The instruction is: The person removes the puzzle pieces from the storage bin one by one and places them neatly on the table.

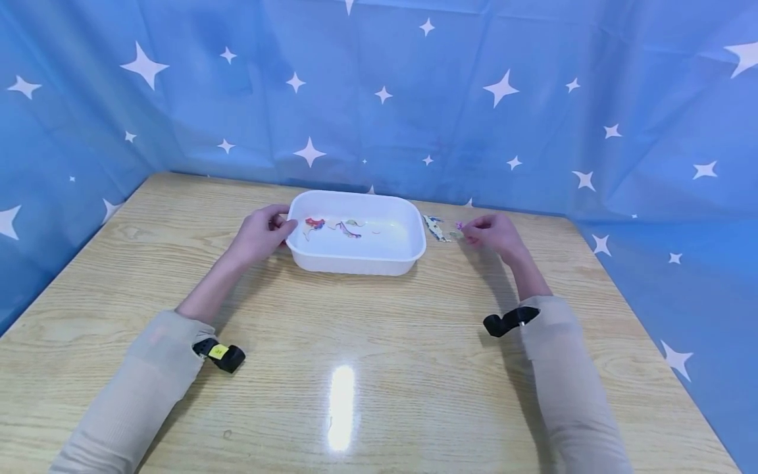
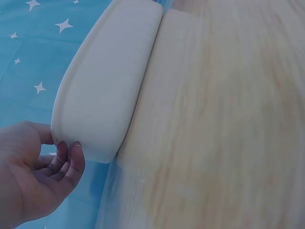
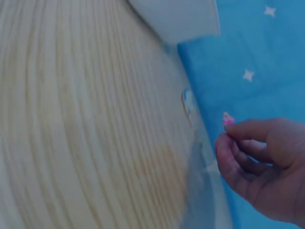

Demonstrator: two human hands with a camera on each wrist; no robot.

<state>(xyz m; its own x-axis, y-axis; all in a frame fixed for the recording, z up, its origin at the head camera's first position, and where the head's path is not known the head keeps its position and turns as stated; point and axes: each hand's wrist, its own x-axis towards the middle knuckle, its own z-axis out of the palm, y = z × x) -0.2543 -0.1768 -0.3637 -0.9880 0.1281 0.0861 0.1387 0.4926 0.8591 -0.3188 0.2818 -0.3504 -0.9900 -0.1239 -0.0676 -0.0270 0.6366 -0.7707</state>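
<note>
A white plastic tub [image 1: 358,264] sits near the back of the wooden table. My left hand [image 1: 258,235] grips its left end, thumb at the rim and fingers curled below it in the left wrist view [image 2: 40,174]. Inside the tub lie several small colourful flat pieces, among them a red and blue one [image 1: 315,224] and a purple one [image 1: 348,230]. To the right of the tub, my right hand [image 1: 493,234] pinches a small pink piece [image 3: 228,118] between thumb and fingertips, above the table. What kind of piece it is cannot be told.
Between the tub and my right hand, a pale piece with blue and green marks [image 1: 435,228] lies on the table [image 1: 379,329]. Behind the table's back edge hangs a blue cloth [image 1: 385,131] with white stars. Each sleeved forearm wears a black wrist camera [image 1: 509,321].
</note>
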